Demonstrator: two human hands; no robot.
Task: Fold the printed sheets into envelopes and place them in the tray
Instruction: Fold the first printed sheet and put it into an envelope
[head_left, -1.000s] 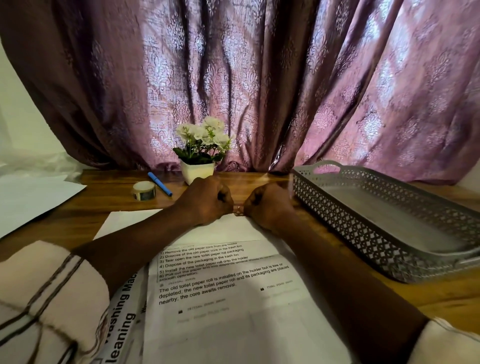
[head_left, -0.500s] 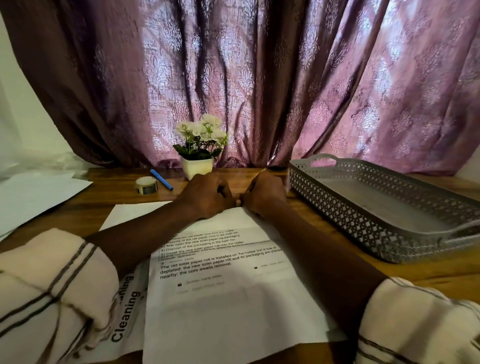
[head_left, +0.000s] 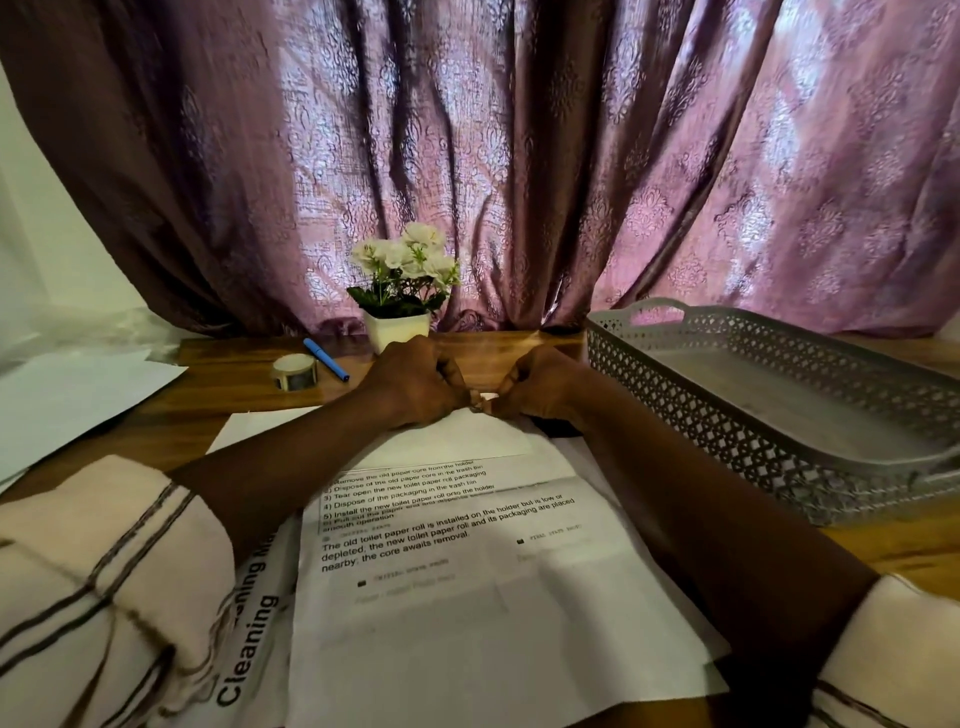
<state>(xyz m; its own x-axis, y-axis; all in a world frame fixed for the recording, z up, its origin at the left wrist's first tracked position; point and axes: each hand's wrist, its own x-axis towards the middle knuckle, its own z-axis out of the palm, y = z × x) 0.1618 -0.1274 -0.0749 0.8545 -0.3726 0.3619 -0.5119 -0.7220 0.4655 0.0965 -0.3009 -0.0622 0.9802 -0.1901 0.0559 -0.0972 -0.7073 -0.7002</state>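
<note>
Left grip (head_left: 415, 387) and right grip (head_left: 540, 387), fingers curled, pinch the folded far edge of the printed sheet (head_left: 467, 597). Tray (head_left: 727, 415) sits right.

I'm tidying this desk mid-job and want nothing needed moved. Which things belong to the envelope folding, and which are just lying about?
In the job: top printed sheet, pinched at its far fold by the left hand and right hand; second printed sheet beneath it; tray.

Lying about: tape roll, blue pen, flower pot, blank paper at the left.
</note>
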